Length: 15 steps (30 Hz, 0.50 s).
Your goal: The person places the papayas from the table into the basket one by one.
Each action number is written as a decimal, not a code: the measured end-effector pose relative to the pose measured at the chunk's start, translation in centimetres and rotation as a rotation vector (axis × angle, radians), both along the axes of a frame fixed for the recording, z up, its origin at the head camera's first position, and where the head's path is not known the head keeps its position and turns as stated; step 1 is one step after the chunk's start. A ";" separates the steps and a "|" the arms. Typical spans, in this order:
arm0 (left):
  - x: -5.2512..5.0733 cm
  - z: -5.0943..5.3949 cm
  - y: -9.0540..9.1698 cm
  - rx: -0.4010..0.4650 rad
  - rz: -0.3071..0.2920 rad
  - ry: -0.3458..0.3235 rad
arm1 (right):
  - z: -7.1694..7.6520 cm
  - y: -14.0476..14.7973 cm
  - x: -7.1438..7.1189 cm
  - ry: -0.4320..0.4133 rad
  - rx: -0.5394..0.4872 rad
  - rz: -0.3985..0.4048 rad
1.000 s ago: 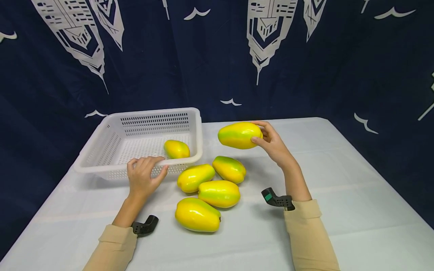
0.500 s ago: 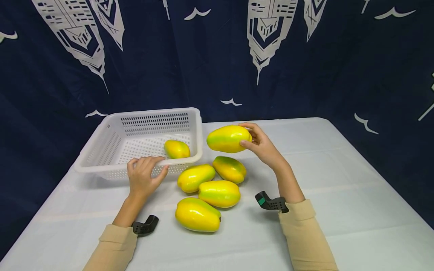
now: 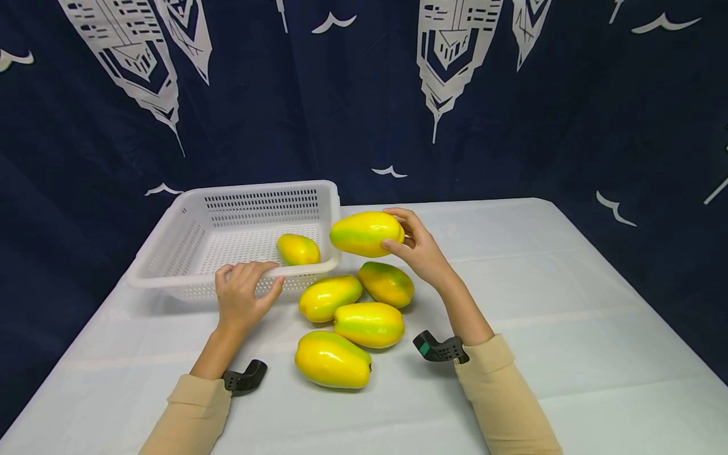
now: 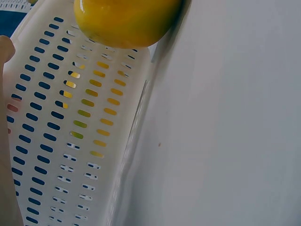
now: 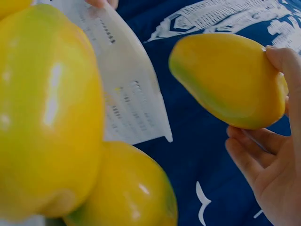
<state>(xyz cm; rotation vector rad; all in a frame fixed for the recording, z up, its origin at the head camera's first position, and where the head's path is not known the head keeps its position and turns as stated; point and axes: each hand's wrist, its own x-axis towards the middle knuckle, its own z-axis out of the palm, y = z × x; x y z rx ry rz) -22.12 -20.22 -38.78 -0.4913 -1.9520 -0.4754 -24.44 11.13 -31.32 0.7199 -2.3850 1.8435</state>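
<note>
A yellow-green papaya (image 3: 359,234) is held up by my right hand (image 3: 419,251), thumb on its near side and fingers behind its right end. It hangs just right of the basket's front right corner, above the table. In the right wrist view the same papaya (image 5: 225,80) sits between thumb and fingers. My left hand (image 3: 241,297) grips the front rim of the white perforated basket (image 3: 165,283), fingers curled over it. One papaya (image 3: 298,250) lies inside the basket, at its right end. In the left wrist view the basket wall (image 4: 51,108) shows close up.
Several papayas lie grouped on the white-covered table (image 3: 546,379): one at the back (image 3: 387,284), one by the basket (image 3: 330,298), a middle one (image 3: 370,325) and the nearest papaya (image 3: 332,360). A dark blue printed curtain (image 3: 352,101) hangs behind.
My right hand has carried the papaya leftward and slightly down, closer to the basket. The left hand stays on the rim, and the other papayas have not moved.
</note>
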 end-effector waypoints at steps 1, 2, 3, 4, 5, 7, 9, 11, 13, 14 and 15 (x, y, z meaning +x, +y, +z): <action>0.0 0.0 0.0 0.000 0.000 -0.002 | -0.1 -0.2 0.0 0.005 0.001 -0.009; 0.0 0.0 0.0 0.000 0.000 -0.005 | -0.1 -0.4 0.1 0.009 0.000 -0.015; 0.0 0.0 0.0 0.001 0.000 -0.008 | -0.1 -0.6 0.1 0.016 0.002 -0.020; 0.0 0.0 0.0 0.001 0.000 -0.011 | -0.2 -0.8 0.2 0.023 0.001 -0.022; 0.0 0.0 0.0 0.002 0.000 -0.013 | -0.2 -1.0 0.2 0.028 -0.001 -0.023; 0.1 0.0 0.0 0.001 0.002 -0.015 | -0.2 -1.4 0.3 0.033 0.000 -0.020; 0.1 0.0 0.0 0.001 0.004 -0.014 | -0.3 -1.8 0.4 0.034 0.002 -0.017; 0.1 0.0 0.0 0.001 0.005 -0.011 | -0.4 -2.2 0.5 0.032 0.008 -0.017; 0.0 0.0 0.0 0.000 0.005 -0.010 | -0.6 -2.6 0.5 0.039 0.024 -0.018; 0.0 0.0 0.0 0.000 0.005 -0.009 | -0.8 -2.8 0.5 0.046 0.032 -0.020; 0.0 0.0 0.0 0.000 0.005 -0.008 | -0.9 -2.9 0.5 0.052 0.039 -0.023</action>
